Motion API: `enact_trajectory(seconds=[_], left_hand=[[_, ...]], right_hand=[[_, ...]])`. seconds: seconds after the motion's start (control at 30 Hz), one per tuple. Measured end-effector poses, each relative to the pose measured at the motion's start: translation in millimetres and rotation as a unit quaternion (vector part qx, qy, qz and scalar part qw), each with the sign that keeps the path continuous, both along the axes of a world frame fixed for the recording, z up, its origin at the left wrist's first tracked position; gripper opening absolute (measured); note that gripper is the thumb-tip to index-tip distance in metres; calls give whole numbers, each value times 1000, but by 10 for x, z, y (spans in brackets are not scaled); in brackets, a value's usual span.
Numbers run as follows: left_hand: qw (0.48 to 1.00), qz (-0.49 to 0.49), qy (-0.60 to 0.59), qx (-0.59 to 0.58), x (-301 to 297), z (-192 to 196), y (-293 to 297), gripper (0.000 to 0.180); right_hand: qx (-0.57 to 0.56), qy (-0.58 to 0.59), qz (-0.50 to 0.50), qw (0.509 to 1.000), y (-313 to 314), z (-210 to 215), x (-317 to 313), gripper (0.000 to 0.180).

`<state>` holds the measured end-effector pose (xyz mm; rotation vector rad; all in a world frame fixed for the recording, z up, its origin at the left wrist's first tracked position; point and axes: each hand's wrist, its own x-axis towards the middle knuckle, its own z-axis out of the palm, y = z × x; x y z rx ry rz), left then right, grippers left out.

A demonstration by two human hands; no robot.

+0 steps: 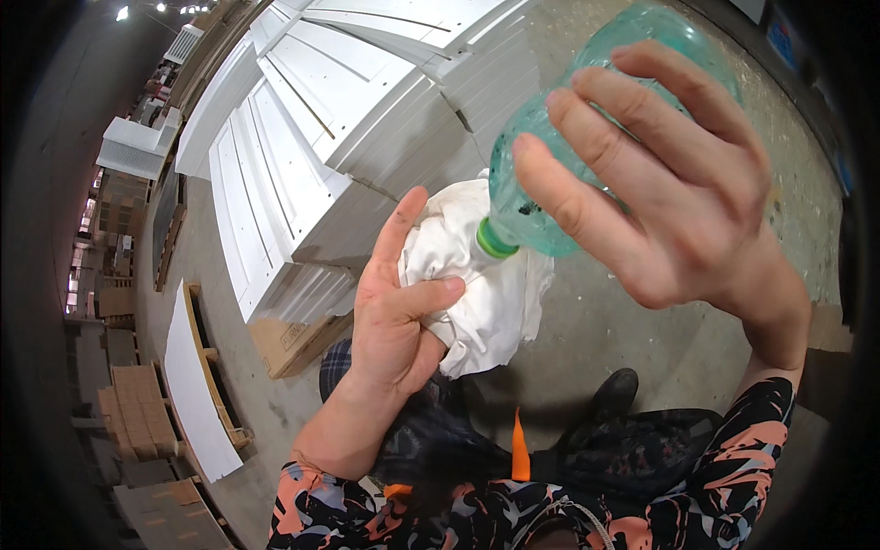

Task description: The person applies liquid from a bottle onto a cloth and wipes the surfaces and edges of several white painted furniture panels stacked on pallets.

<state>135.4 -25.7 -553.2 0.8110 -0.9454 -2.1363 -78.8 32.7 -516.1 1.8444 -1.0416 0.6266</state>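
A crumpled white cloth (500,316) rests in my left hand (390,316), its thumb pressed over the front of the fabric. My right hand (669,174) grips a green translucent plastic bottle (541,160), tipped with its neck pointing down to the left. The green ring at the bottle's neck (496,238) is right at the cloth, touching it or just in front. Whether liquid is coming out cannot be made out. Dark specks show inside the bottle near the neck.
Stacks of long white panels (321,119) stand just beyond my hands, with a cardboard box (293,344) at their foot. A white sheet on a wooden pallet (197,385) lies to the left. Flattened cardboard stacks (137,412) are farther left. Grey concrete floor (632,339) extends beneath me.
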Motion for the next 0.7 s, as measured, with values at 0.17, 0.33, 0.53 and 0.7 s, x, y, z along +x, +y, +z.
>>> enact_trajectory(seconds=[0.17,0.33,0.53,0.7], left_hand=[[999,-24,12,16,-72,-26,36,75],[999,-31,10,29,-122,-47,50,74],[999,-13,9,39,-126,-100,43,73],[999,32,4,10,-109,-61,13,70]], right_hand=[[-36,41,-51,997,48,-42,-64,30],[-3,25,-60,998,110,-27,-130,31],[-38,-21,-12,999,70,-335,-249,31],[28,-108,-57,992,-52,-492,-336,31]])
